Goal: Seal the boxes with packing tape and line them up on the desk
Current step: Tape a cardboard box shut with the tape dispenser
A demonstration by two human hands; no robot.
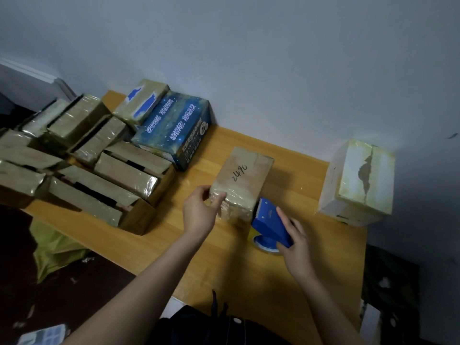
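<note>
At the brown box (242, 180), my left fingers (217, 200) pinch its taped near corner; my right fingers (286, 219) grip the tape dispenser (270, 226). Left of it, the heaped boxes (99, 158) lie unaligned and several gape, so I judge most of the work remains.

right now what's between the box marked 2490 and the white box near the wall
Nothing: in the head view only bare desk separates the box marked 2490 from the white box. The blue tape dispenser sits nearer the person, off that stretch.
</note>
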